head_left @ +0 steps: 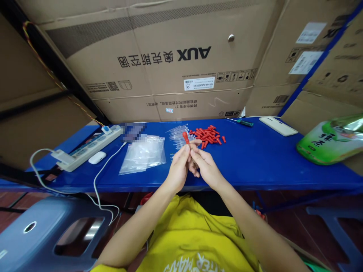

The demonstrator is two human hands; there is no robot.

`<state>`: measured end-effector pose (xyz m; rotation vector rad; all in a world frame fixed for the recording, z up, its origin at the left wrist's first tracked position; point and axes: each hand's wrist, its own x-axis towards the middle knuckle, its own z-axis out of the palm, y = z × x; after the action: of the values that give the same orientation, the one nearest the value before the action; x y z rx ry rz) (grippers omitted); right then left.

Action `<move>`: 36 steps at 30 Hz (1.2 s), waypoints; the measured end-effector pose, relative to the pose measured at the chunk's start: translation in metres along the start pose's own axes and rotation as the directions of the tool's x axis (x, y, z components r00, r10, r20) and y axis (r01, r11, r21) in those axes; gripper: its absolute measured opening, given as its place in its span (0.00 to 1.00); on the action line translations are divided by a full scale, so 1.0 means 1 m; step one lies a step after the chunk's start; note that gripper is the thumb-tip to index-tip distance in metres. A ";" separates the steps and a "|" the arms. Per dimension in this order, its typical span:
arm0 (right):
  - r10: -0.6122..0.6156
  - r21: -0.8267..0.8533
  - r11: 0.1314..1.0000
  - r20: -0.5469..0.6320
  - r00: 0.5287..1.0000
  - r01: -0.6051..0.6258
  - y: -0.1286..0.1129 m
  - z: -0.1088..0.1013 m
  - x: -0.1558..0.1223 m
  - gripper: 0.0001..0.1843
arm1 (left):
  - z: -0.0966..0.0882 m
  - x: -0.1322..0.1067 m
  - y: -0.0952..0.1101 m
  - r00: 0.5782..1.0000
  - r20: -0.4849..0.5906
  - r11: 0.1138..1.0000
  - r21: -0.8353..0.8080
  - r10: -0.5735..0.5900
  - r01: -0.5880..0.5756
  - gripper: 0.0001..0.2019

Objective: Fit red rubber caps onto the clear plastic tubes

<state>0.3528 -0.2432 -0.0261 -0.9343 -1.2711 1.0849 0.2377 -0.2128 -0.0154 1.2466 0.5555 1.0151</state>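
My left hand [179, 166] and my right hand [206, 165] meet above the front of the blue table, thumbs and fingers closed together. From between their fingertips a red rubber dropper bulb [185, 137] sticks up, its round end tilted away to the left. Both hands pinch around its lower end; whether a glass tube sits inside it is hidden by the fingers. Just behind the hands lies a pile of red rubber bulbs [208, 136]. To its left, thin clear tubes [179, 135] are spread in a bundle, partly covered by the hands.
Clear plastic bags [144, 155] lie left of the tubes. Further left are a white earphone case [97, 157], a power strip [93, 147] and a white cable [99, 177]. A green-handled screwdriver [244, 122], a phone [278, 125] and a green packet [329, 141] are on the right. Cardboard [159, 83] walls the back.
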 end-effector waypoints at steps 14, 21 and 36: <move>-0.185 -0.407 0.899 -0.025 0.982 0.159 -0.035 -0.065 -0.001 0.12 | -0.027 0.010 0.002 0.921 0.301 0.506 0.771 0.247 -0.388 0.14; -0.109 -0.276 0.957 -0.051 0.993 0.091 -0.029 -0.070 0.001 0.17 | -0.031 0.011 -0.005 0.912 0.350 0.390 0.825 0.214 -0.408 0.15; -0.059 -0.164 0.985 -0.050 0.997 0.050 -0.028 -0.061 0.002 0.20 | -0.031 0.009 -0.004 0.887 0.407 0.260 0.852 0.220 -0.455 0.17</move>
<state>0.4159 -0.2457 -0.0042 -1.0385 -1.3474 0.9166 0.2175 -0.1893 -0.0264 2.6305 0.7597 0.8631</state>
